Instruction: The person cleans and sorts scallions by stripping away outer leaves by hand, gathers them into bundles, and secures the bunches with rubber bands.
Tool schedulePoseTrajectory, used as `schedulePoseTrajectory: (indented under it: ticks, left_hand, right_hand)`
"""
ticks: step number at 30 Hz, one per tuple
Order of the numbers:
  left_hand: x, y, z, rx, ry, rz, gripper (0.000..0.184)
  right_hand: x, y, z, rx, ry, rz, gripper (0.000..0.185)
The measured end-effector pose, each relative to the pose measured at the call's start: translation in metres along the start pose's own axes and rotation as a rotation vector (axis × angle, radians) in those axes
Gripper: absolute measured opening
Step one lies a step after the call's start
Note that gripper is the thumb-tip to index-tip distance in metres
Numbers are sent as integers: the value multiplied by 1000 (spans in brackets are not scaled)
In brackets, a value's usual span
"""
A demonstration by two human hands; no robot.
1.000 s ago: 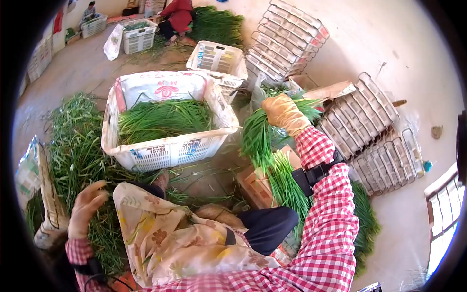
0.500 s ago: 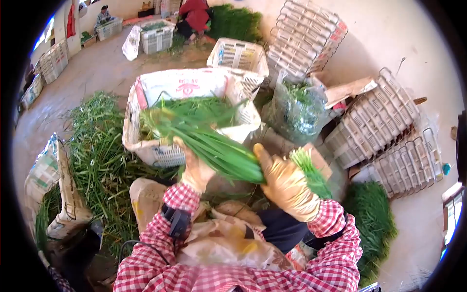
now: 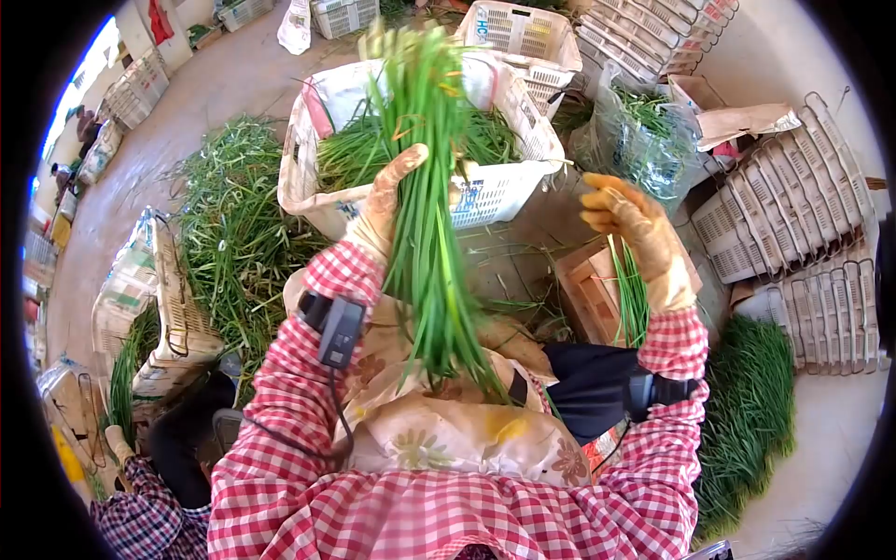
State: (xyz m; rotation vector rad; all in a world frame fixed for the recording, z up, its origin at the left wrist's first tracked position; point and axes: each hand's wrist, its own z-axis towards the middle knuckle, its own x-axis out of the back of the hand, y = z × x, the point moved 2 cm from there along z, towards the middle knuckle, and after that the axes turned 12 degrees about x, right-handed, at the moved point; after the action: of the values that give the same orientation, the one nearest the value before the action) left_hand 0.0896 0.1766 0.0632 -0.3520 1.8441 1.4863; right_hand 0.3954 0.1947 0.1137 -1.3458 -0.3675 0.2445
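My gloved left hand [image 3: 387, 201] is closed round a bunch of green chives [image 3: 429, 187]. The bunch hangs nearly upright before me, its pale ends at the top and its loose leaf tips reaching toward my lap. To the right, my gloved right hand [image 3: 630, 224] is raised with its fingers partly bent and apart, and nothing shows in them. Below that hand are a few green chives [image 3: 631, 303] against a small wooden box [image 3: 583, 289]; the hand and wrist hide part of them. Behind the held bunch stands a white plastic crate [image 3: 322, 210] with a sack lining and more chives.
A heap of loose leaves [image 3: 243, 233] lies to the left. Green chives [image 3: 747, 411] are piled at the right. Stacked crates [image 3: 784, 205] and a clear plastic bag [image 3: 644, 140] stand beyond. Another person's checked sleeve [image 3: 149, 504] shows at lower left.
The bunch has swung from lying across both hands to hanging upright in my left hand. My right hand has let go of it and moved up and right. The view has shifted.
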Motion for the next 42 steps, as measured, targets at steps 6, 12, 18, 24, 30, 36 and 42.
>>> schedulePoseTrajectory:
  ticks: [6,12,18,24,30,36,42]
  left_hand:
    - [-30,54,-52,516,-102,823,58]
    - [2,-48,-161,886,229,-10,55]
    - [15,-97,-181,563,208,-287,61]
    - [31,-114,-193,476,309,-270,59]
    - [9,-100,-187,411,369,-51,52]
    - [-12,-85,-175,360,396,148,51]
    - [8,-100,-185,391,374,-112,56]
  right_hand:
    - [-109,55,6,-147,-451,816,100]
    - [-151,72,-36,-415,-236,1034,79]
    - [-143,122,-9,-408,-284,945,59]
    - [-135,95,0,-217,-42,386,31]
    - [-100,42,3,295,197,128,18]
    - [-146,26,-9,393,-470,-981,39]
    - [-197,50,-51,744,-733,-946,21]
